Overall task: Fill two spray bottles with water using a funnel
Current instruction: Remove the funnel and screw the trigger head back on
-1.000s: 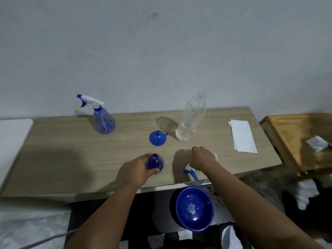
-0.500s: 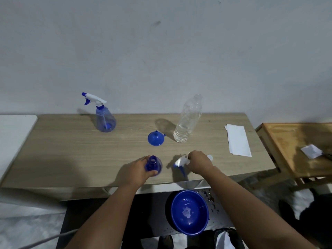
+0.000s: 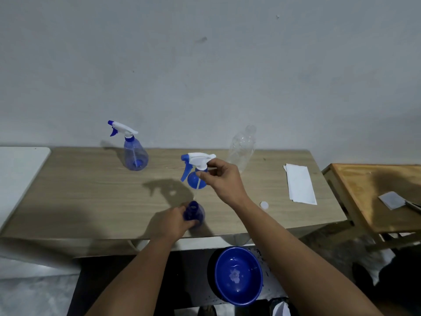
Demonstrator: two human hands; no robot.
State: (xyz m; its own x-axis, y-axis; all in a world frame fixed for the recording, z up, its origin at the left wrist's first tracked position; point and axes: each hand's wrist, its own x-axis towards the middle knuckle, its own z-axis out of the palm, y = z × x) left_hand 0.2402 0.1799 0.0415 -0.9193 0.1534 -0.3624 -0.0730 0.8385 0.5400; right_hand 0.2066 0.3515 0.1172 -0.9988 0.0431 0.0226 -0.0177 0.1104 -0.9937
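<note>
Up above the middle of the wooden table [image 3: 91, 201], the right hand [image 3: 224, 179] is raised with its forearm stretched forward from the near right, thumb and fingers pinching the neck of a white-and-blue trigger sprayer head [image 3: 197, 161]. Its thin dip tube hangs down from the pinch, passing in front of the blue funnel [image 3: 193, 180] that sits on the table just behind (the funnel lies mouth-down, as far as can be told). The left hand [image 3: 173, 222] reaches in from the near left and wraps its fingers round the open blue spray bottle [image 3: 194, 213], which stands upright close to the table's near edge, its neck bare.

Farther left and toward the wall stands a second spray bottle [image 3: 134, 153], capped with its own sprayer, a little water in the bottom. A clear plastic water bottle [image 3: 242, 151] stands at the far side, right of the funnel. A small white cap [image 3: 264, 205] lies near the right forearm, and folded white paper [image 3: 299, 184] lies toward the right end. Below the near edge sits a blue bowl [image 3: 238, 273].
</note>
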